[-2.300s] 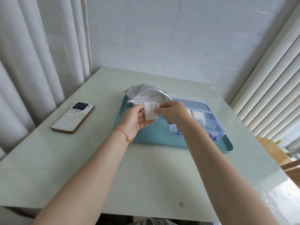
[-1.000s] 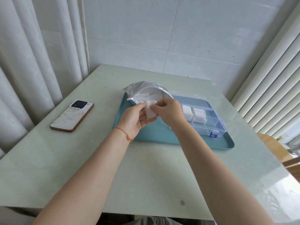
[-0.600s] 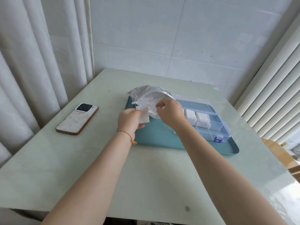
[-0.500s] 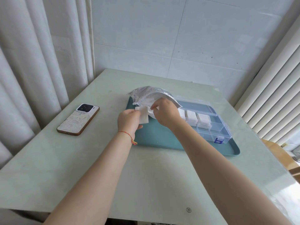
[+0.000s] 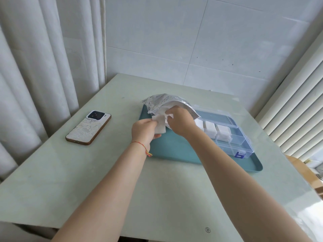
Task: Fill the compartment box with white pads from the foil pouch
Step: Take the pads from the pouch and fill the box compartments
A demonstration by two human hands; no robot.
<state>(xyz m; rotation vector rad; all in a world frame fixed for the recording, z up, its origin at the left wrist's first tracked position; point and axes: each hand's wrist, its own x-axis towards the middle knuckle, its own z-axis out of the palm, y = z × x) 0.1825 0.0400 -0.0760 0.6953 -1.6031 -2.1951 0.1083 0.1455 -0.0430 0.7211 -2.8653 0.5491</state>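
A crinkled silver foil pouch (image 5: 162, 101) lies at the back left of a teal tray (image 5: 174, 147), its mouth facing me. My left hand (image 5: 143, 131) pinches a small stack of white pads (image 5: 160, 124) just in front of the pouch mouth. My right hand (image 5: 180, 120) reaches into the pouch opening with its fingers closed around more white pads; the fingertips are partly hidden. The clear compartment box (image 5: 234, 137) sits to the right on the tray, its lid open, with white pads (image 5: 222, 132) standing in several back compartments.
A phone (image 5: 88, 127) with a white patterned back lies face down on the pale green table (image 5: 104, 189), left of the tray. Curtains hang at the left, blinds at the right, a tiled wall behind. A wooden chair (image 5: 304, 173) stands by the right edge.
My hands parted: the left kept the pad stack and dropped slightly left, while the right moved back into the pouch mouth. The camera tilted a little.
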